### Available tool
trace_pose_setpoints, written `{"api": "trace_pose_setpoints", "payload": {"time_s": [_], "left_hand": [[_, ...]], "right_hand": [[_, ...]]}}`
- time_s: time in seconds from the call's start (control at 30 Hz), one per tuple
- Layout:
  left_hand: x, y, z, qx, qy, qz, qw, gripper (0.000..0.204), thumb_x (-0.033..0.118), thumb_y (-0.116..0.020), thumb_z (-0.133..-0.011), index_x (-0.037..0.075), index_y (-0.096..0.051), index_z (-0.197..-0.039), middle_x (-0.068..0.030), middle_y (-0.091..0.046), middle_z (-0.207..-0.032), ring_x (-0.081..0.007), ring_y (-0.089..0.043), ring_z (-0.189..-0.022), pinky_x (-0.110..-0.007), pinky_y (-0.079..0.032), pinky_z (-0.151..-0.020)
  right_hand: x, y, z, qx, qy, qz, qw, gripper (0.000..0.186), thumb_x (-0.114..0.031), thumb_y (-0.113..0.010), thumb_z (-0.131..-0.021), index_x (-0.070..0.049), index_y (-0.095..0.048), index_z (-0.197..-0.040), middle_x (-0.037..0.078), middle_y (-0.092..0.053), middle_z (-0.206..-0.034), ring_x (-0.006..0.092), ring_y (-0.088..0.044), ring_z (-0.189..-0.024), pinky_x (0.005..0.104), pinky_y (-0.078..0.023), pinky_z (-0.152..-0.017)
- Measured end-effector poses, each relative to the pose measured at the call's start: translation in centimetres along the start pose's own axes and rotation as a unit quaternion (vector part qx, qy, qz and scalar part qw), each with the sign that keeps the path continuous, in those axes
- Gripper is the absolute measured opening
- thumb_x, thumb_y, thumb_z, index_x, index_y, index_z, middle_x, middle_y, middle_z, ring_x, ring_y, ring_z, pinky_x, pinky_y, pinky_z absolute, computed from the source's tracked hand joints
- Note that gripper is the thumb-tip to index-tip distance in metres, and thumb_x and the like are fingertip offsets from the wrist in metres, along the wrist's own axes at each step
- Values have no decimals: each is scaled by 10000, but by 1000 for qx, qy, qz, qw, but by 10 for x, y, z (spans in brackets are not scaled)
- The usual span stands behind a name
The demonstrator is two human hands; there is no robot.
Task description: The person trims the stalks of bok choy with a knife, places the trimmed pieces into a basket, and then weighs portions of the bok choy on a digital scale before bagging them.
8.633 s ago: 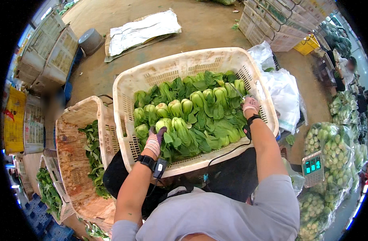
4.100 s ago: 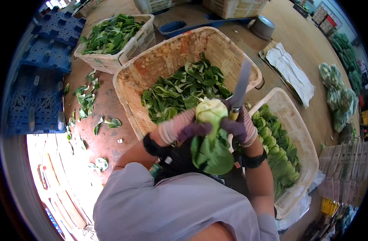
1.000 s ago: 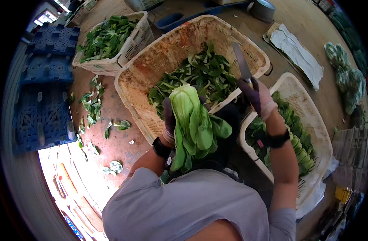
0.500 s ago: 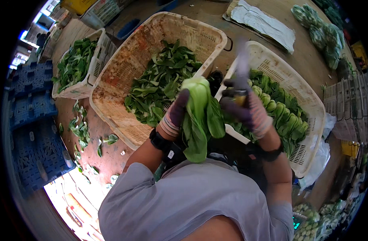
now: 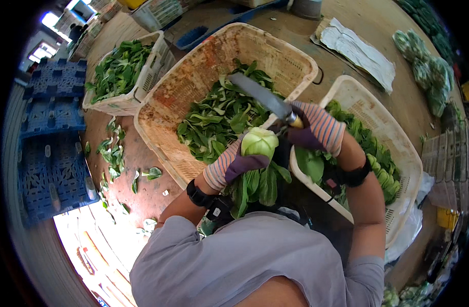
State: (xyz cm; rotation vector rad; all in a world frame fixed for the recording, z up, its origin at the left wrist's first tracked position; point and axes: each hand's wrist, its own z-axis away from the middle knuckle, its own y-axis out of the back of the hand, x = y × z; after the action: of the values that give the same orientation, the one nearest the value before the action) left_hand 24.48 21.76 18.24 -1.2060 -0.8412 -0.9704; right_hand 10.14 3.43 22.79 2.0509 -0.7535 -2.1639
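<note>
In the head view, my left hand (image 5: pixel 235 165), in a purple-palmed striped glove, is closed round a bok choy (image 5: pixel 260 143). Its pale cut base faces up and its leaves hang toward my lap. My right hand (image 5: pixel 312 130), gloved alike, grips the handle of a broad-bladed knife (image 5: pixel 261 95). The blade points up and left above a large stained crate (image 5: pixel 163 97) with loose green leaves (image 5: pixel 221 115) inside. Just beneath the right hand shows a single green leaf (image 5: pixel 310 165); whether the fingers touch it I cannot tell.
At right, a white crate (image 5: pixel 393 120) holds rows of bok choy (image 5: pixel 367 148). A smaller crate (image 5: pixel 142 87) of leaves stands far left, beside blue plastic pallets (image 5: pixel 53 138). Fallen leaves (image 5: pixel 112 153) litter the floor. Bagged vegetables (image 5: pixel 431 77) and a white sheet (image 5: pixel 357 51) lie at the back right.
The bok choy has tipped so its base faces up toward me. My right hand has turned, swinging the knife from upright to pointing left over the large crate. The whole view has shifted slightly.
</note>
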Motion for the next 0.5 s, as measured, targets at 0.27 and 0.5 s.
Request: {"api": "trace_pose_setpoints", "payload": {"time_s": [0.27,0.5], "left_hand": [[-26,45,25,261,-139,13,955,559,48,-700,-710,68,-451,-1210,-60,-579,-1074,-150,-551,-976,-302,-449,-862],[-8,69,11,308,-150,-79,936,647,119,-808,-633,80,-416,-1147,-74,-570,-1063,-174,-574,-954,-308,-484,-831]], "right_hand": [[6,-18,-109,242,47,-117,962,229,-130,-684,-777,-57,-566,-959,95,-616,-773,241,-541,-650,312,-458,-644],[-26,-82,-44,152,173,375,898,323,-100,-669,-671,-109,-593,-985,115,-571,-750,306,-585,-679,400,-467,-582]]}}
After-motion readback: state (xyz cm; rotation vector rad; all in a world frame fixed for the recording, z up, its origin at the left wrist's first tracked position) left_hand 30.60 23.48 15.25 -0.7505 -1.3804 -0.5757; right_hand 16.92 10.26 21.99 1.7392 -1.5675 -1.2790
